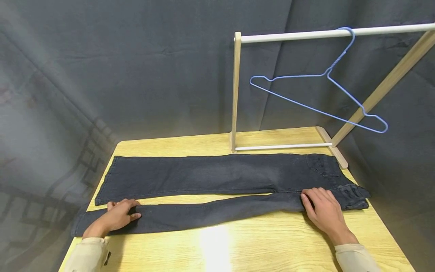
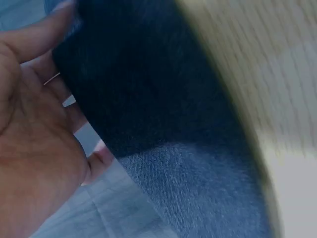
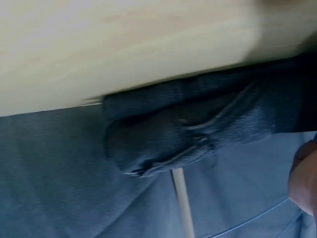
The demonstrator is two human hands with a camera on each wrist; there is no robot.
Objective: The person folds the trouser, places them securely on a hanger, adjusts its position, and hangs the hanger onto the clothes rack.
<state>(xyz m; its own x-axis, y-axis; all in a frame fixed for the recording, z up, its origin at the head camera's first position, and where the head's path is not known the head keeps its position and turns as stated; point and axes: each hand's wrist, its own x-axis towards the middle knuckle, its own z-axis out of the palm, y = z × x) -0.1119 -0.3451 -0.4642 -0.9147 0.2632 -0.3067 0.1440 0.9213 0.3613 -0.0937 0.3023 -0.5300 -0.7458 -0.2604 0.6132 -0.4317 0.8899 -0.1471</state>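
Note:
Dark jeans (image 1: pixel 210 173) lie lengthwise over a wooden table, their waist end at the right and both legs running left. My left hand (image 1: pixel 119 215) grips the nearer leg close to its hem. In the left wrist view, the thumb is at the edge of the denim (image 2: pixel 148 99) and other fingers pass behind it. Toward the waist, my right hand (image 1: pixel 324 211) holds the same leg, fingers curled over its far edge. Only part of that hand (image 3: pixel 304 178) enters the right wrist view, beside the bunched waist end (image 3: pixel 188 124).
A wooden clothes rack (image 1: pixel 236 90) with a white top rail (image 1: pixel 292 36) stands at the back right. From the rail hangs a blue wire hanger (image 1: pixel 299 102). Grey curtains (image 1: pixel 163 68) surround the wooden table (image 1: pixel 258 245). The waist end reaches the table's right edge.

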